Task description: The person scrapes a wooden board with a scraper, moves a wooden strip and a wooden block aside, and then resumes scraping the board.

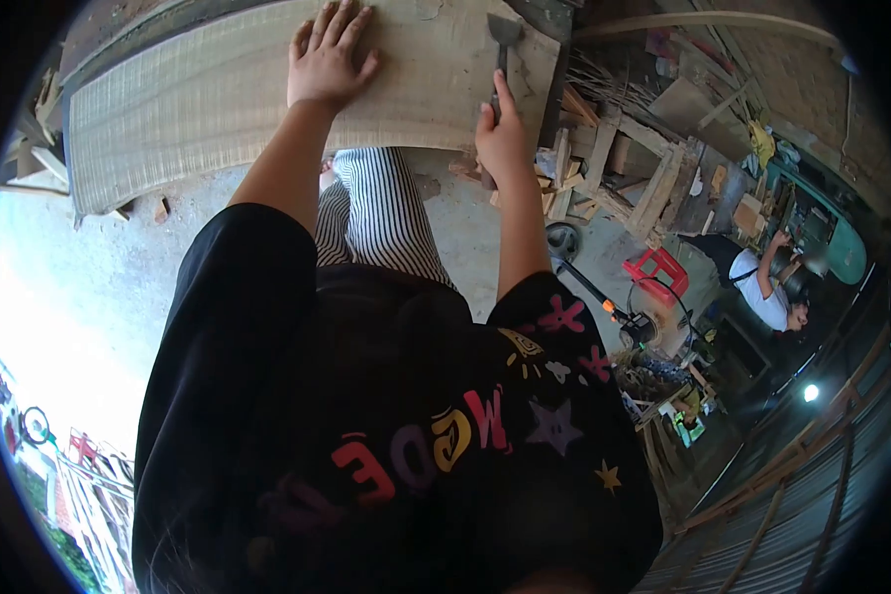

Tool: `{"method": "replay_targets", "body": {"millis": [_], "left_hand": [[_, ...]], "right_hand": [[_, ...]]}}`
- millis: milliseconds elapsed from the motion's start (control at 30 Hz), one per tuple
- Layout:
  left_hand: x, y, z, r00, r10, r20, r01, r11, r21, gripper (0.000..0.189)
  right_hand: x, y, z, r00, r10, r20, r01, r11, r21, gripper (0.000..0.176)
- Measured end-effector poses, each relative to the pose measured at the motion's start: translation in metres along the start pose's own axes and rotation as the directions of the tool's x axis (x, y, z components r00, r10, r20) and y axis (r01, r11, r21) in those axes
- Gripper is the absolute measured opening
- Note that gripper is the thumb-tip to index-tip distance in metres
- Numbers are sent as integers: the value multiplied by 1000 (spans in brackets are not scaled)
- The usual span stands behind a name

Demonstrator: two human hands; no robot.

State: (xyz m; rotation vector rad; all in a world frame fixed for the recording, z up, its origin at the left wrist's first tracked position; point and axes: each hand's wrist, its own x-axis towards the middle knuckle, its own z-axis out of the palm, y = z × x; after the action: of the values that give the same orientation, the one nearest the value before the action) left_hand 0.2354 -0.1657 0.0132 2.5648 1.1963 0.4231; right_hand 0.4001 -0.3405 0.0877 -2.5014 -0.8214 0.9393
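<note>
A wide, pale slab of wood (198,94) lies in front of me, with grain running along its length. My left hand (332,61) rests flat on it near the far edge, fingers spread. At the slab's right end, my right hand (505,144) grips the handle of a scraper (505,32), index finger stretched along it. The scraper's broad metal blade points away from me, over the wood near a rough, cracked patch (533,74). The handle's lower end shows below my fist.
Wood offcuts (653,193) are piled on the right, beyond the slab's end. A red plastic stool (655,275) and a long-shafted tool with an orange part (612,309) stand nearby. Farther right, a person in a white shirt (757,287) works by a green machine (846,243).
</note>
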Motion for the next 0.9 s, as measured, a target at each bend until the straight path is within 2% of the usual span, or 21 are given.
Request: {"method": "replay_targets", "body": {"millis": [33, 67, 100, 133, 200, 233, 300, 333, 367, 400, 433, 500, 533, 567, 600, 633, 700, 767, 800, 833, 900], "left_hand": [[-1, 2, -5, 998, -12, 61, 18, 995, -94, 64], [-1, 2, -5, 999, -11, 53, 16, 995, -97, 65], [-2, 2, -4, 999, -2, 43, 6, 995, -100, 65], [-1, 2, -5, 1000, 6, 27, -3, 995, -102, 66], [-1, 2, -7, 1000, -9, 18, 10, 995, -96, 66], [-1, 3, -7, 1000, -4, -3, 4, 995, -95, 65], [-2, 4, -5, 1000, -20, -15, 18, 994, -105, 65], [-2, 4, -5, 999, -10, -30, 7, 993, -118, 65], [-2, 5, -6, 999, -26, -41, 19, 989, -146, 64], [-4, 5, -4, 998, -51, -44, 44, 989, -139, 64], [-6, 5, -1, 998, -46, -44, 39, 988, -150, 64], [-3, 4, -1, 999, -41, -14, 38, 984, -174, 65], [-4, 4, -2, 999, -41, 26, 45, 981, -190, 66], [-5, 6, 0, 997, -72, 30, 74, 993, -97, 64], [-6, 6, 5, 994, -105, 37, 105, 994, 2, 63], [-6, 6, 5, 995, -103, 8, 103, 995, -12, 64], [-7, 5, 7, 995, -96, -41, 94, 994, -50, 65], [-5, 4, 23, 991, -89, -104, 86, 996, -34, 65], [-2, 4, 34, 986, -84, -146, 85, 996, 4, 65], [-3, 5, 33, 983, -97, -157, 89, 994, -56, 64], [-5, 1, 42, 974, -131, -183, 117, 990, -81, 64]], "right_hand": [[-13, 1, 0, 999, -41, -24, 42, 999, 19, 51], [-31, 2, 1, 996, -72, -44, 74, 997, 39, 51], [-48, 7, 5, 1000, 15, 13, -17, 986, 164, 52], [-64, 15, 11, 999, 14, 34, -20, 987, 161, 52], [-90, 35, 22, 984, -172, -50, 170, 984, -55, 52], [-90, 29, 20, 983, -179, -29, 177, 982, -62, 52], [-84, 18, 14, 992, 93, 88, -94, 996, 8, 51], [-69, 19, 15, 991, 82, 104, -82, 997, -2, 51], [-45, 18, 15, 996, -89, 17, 90, 995, -49, 52], [-29, 20, 14, 962, -265, -59, 258, 960, -106, 52], [-26, 23, 9, 959, -282, -38, 276, 955, -110, 52], [-10, 25, 10, 981, -195, 8, 196, 981, -18, 52], [-17, 26, 12, 968, -250, 26, 251, 968, -31, 52], [-38, 25, 10, 952, -302, 48, 304, 952, -36, 53], [-57, 26, 12, 954, -291, 66, 295, 953, -62, 53], [-76, 30, 14, 957, -277, 87, 285, 954, -89, 53], [-95, 49, 17, 982, -116, 153, 125, 991, -56, 54], [-98, 21, 13, 980, -107, 170, 126, 986, -106, 55], [-93, 9, 13, 987, -73, 147, 95, 984, -153, 55], [-75, 6, 11, 981, -93, 173, 121, 979, -163, 55], [-30, 0, 2, 969, -192, 159, 219, 959, -180, 56]]}}
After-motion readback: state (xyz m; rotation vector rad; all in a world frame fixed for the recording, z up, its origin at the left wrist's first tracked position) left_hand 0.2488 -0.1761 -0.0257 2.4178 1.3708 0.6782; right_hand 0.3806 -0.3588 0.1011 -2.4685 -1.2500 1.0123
